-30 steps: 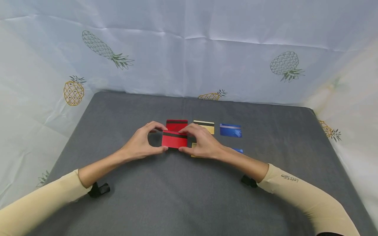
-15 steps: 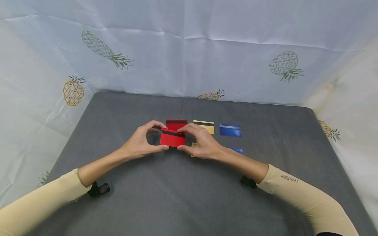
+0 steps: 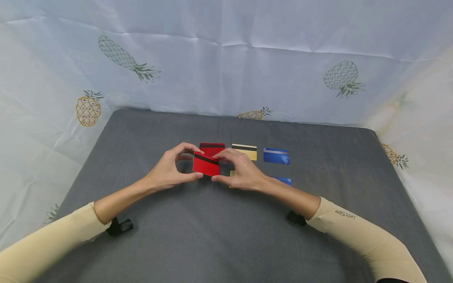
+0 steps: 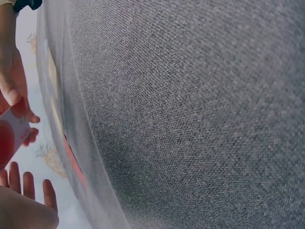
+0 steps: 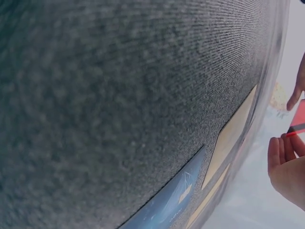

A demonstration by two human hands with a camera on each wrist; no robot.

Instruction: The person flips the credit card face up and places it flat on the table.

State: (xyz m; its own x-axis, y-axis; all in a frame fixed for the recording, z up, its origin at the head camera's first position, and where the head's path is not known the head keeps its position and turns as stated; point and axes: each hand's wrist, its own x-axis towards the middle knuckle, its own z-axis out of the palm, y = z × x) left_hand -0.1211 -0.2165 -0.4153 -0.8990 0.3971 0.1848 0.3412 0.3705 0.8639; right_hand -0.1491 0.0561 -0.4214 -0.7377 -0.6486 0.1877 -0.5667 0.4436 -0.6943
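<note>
A red card with a black stripe is held tilted above the grey table between both hands. My left hand holds its left part, index finger at the top edge and thumb at the bottom. My right hand pinches the right part of the card between finger and thumb. Behind it, a second red card lies flat on the table, partly hidden. In the left wrist view, the printed other face of the held card shows beside the hands.
To the right lie a gold card and a blue card. Another gold card and another blue card are partly hidden by my right hand and arm. A pineapple-print cloth borders the grey table.
The held red card has tilted, its left side rising and turning while its right side sits lower. Both hands stay almost in place. The cards on the table have not moved.
</note>
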